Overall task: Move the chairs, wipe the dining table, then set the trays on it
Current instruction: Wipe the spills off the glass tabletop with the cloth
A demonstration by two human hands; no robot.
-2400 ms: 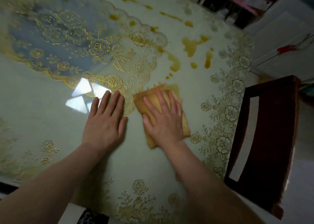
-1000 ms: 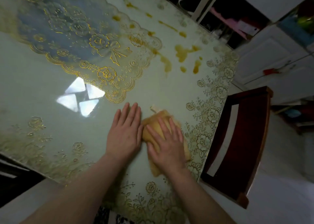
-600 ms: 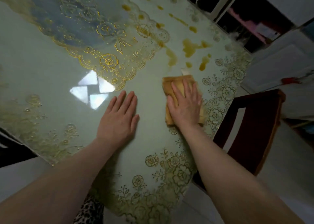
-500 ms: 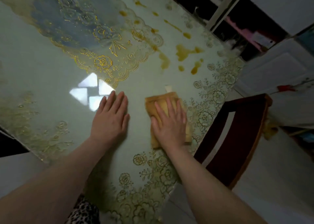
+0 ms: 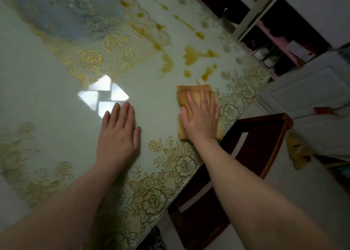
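Note:
The dining table [image 5: 47, 102] has a pale glossy top with gold flower patterns. A folded orange-brown cloth [image 5: 186, 95] lies near its right edge. My right hand [image 5: 201, 117] presses flat on the cloth with straight fingers. My left hand [image 5: 118, 134] rests flat on the bare tabletop, a hand's width to the left of the cloth. Yellow-brown spill stains [image 5: 191, 55] spread over the table just beyond the cloth. A dark red wooden chair [image 5: 259, 145] stands against the table's right edge. No trays are in view.
A white shelf unit [image 5: 251, 14] with shoes stands beyond the table's far right corner. White cabinet doors [image 5: 310, 96] are to the right. A yellow rag [image 5: 298, 153] hangs beyond the chair. A bright light reflection [image 5: 103, 96] sits on the tabletop near my left hand.
My right hand has slid the cloth to the right and farther up the table, toward the stains. My left hand has stayed flat on the table.

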